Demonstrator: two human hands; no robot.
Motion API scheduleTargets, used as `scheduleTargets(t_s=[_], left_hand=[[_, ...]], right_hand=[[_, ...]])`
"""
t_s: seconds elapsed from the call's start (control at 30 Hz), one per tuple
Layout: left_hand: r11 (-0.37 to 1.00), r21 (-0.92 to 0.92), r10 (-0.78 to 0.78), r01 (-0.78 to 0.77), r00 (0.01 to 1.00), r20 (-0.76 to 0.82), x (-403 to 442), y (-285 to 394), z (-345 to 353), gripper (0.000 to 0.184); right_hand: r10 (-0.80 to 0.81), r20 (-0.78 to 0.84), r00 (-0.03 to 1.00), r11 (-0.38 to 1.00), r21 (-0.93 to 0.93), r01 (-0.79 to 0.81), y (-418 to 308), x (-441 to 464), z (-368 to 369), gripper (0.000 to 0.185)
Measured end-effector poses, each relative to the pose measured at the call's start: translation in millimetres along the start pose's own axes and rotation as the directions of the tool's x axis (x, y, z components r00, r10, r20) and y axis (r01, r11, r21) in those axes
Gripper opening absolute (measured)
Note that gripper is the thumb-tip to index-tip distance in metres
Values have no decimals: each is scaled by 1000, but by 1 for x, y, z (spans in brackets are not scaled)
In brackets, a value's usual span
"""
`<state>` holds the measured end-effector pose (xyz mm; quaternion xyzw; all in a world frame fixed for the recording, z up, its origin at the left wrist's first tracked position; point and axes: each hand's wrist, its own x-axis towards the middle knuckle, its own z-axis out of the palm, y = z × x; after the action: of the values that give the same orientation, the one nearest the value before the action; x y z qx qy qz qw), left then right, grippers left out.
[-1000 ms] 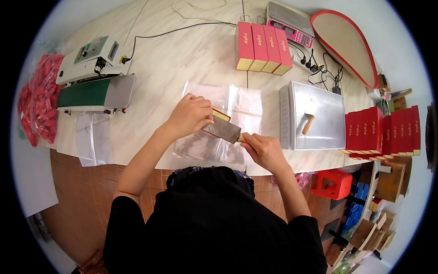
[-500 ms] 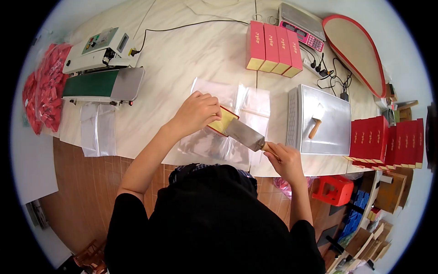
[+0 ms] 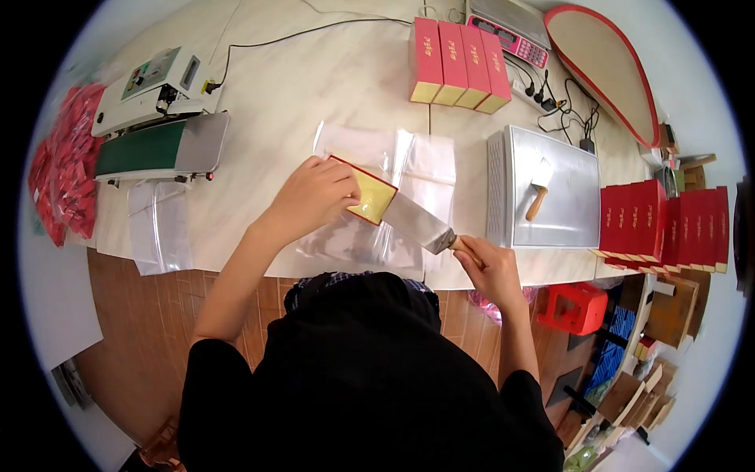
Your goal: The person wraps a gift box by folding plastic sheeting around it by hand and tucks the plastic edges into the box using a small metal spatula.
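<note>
My left hand (image 3: 318,193) is closed on a red-edged box (image 3: 373,198) whose yellow face shows, held over the clear plastic bags (image 3: 429,169) on the table. In my right hand (image 3: 486,266) is the wooden handle of a scraper (image 3: 421,226) with a wide metal blade. The blade's far end meets the right edge of the yellow face; whether it is inserted there I cannot make out. Part of the box is hidden under my left hand.
A sealing machine (image 3: 149,145) stands at the left beside red packets (image 3: 67,161). Red boxes (image 3: 456,67) stand at the back, near a scale (image 3: 511,39). At the right, a metal tray (image 3: 574,189) bears a second scraper (image 3: 538,202); more red boxes (image 3: 629,224) lie beyond.
The scraper blade has drawn back to the right, off the box's yellow face. More of that face now shows beside my left hand. The whole view has also shifted slightly.
</note>
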<state>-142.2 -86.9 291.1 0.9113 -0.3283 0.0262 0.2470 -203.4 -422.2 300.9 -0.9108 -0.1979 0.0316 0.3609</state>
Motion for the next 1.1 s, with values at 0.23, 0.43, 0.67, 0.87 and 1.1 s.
scheduleTargets(t_s=[0.23,0.43,0.67,0.87,1.1], left_hand=[[999,-16,39,-39,999,17,-26,12,-6,12],[998,-63,14,-14,1000,1,-33,15,-2,12],[937,26,-347,349,936,-61,-12,31,19,18],[860,3,-510,510,860,-19,1,39,30,25],[818,-73,-567,571,821,66,7,41,35,23]], right_hand=[[-50,-34,998,999,-5,50,0,6,5,19],[-114,-9,993,989,-96,113,-16,19,7,16],[-124,27,992,986,-105,126,-15,22,4,16],[-69,-52,996,998,-9,69,-1,6,1,19],[-52,-79,996,998,18,53,9,-4,9,18]])
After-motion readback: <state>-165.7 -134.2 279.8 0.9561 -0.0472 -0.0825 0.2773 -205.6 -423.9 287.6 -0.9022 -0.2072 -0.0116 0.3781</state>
